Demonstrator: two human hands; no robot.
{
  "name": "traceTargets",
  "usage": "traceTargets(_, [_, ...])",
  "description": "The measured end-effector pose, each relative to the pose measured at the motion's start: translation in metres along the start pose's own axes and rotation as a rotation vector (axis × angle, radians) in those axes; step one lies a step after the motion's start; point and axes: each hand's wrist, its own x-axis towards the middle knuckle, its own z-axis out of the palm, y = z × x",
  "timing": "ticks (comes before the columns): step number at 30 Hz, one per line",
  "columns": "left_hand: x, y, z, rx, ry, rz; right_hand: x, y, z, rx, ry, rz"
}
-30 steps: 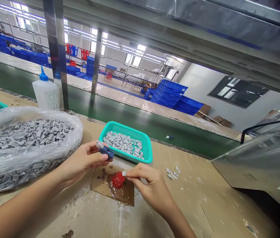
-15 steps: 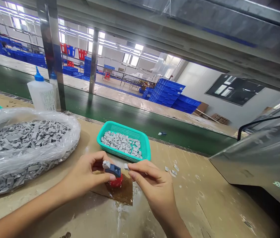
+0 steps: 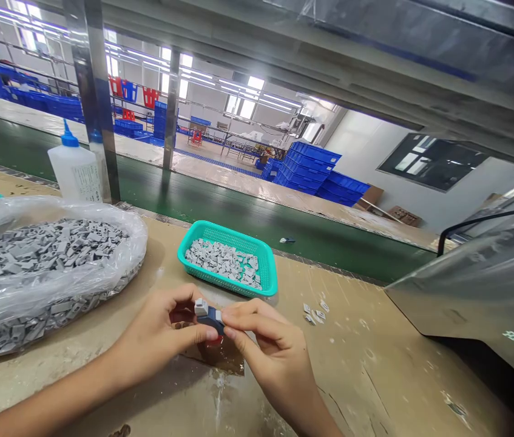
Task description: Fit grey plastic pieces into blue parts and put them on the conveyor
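Observation:
My left hand grips a small dark blue plastic part between thumb and fingers. A light grey piece sits on its upper left end. Close against the other end, my right hand pinches a second small grey piece; whether it is seated in the blue part I cannot tell. Below the hands lies a brown, wet-looking plate. A red thing on it is mostly hidden by my left thumb and the blue part.
A green basket with small grey pieces stands behind my hands. At left is a clear plastic bag of grey parts, with a white bottle behind. Several loose pieces lie right. Beyond runs a green conveyor belt, carrying a small part.
My right hand has moved left, bringing its grey piece against the blue part. The blue part has shifted slightly right. On the belt, the small part has moved left.

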Motion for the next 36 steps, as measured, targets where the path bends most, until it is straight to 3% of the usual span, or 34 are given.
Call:
traceTargets(5, [-0.003,0.001,0.008,-0.219,0.050,0.022,-0.003,-0.006,0.005,-0.129,-0.022,-0.189])
traceTargets(10, [-0.002,0.008,0.014,-0.665,0.091,-0.020,-0.008,-0.008,0.015,-0.320,-0.070,-0.363])
traceTargets(13, [0.002,0.015,0.004,-0.770,0.141,-0.078,-0.005,-0.005,0.011,-0.188,-0.074,-0.245])
traceTargets(15, [0.005,0.020,-0.007,-0.785,0.214,-0.105,0.005,0.002,0.000,-0.108,0.030,-0.158])
traceTargets(17, [0.008,0.026,-0.019,-0.764,0.268,-0.094,0.025,0.014,-0.016,-0.213,0.117,-0.091])
traceTargets(18, [0.010,0.028,-0.024,-0.741,0.283,-0.068,0.038,0.022,-0.025,-0.361,0.102,-0.049])
traceTargets(19, [0.012,0.031,-0.028,-0.714,0.296,-0.027,0.053,0.031,-0.032,-0.567,0.025,0.001])
traceTargets(20, [0.015,0.033,-0.031,-0.687,0.313,0.025,0.068,0.041,-0.039,-0.635,-0.042,0.020])
traceTargets(24, [0.045,0.040,-0.041,-0.517,0.353,0.212,0.117,0.080,-0.048,-0.769,-0.210,0.057])
traceTargets(27, [0.089,0.041,-0.060,-0.093,0.366,0.261,0.131,0.097,-0.047,-0.803,-0.281,0.073])
traceTargets(29, [0.124,0.037,-0.079,0.389,0.381,0.207,0.130,0.099,-0.047,-0.796,-0.298,0.064])
traceTargets(30, [0.141,0.034,-0.089,0.524,0.367,0.167,0.128,0.099,-0.047,-0.786,-0.299,0.057])
traceTargets(33, [0.182,0.021,-0.115,0.744,0.361,0.037,0.123,0.090,-0.050,-0.732,-0.286,0.033])
traceTargets(36, [0.208,0.008,-0.130,0.883,0.379,-0.067,0.120,0.077,-0.056,-0.649,-0.232,0.012])
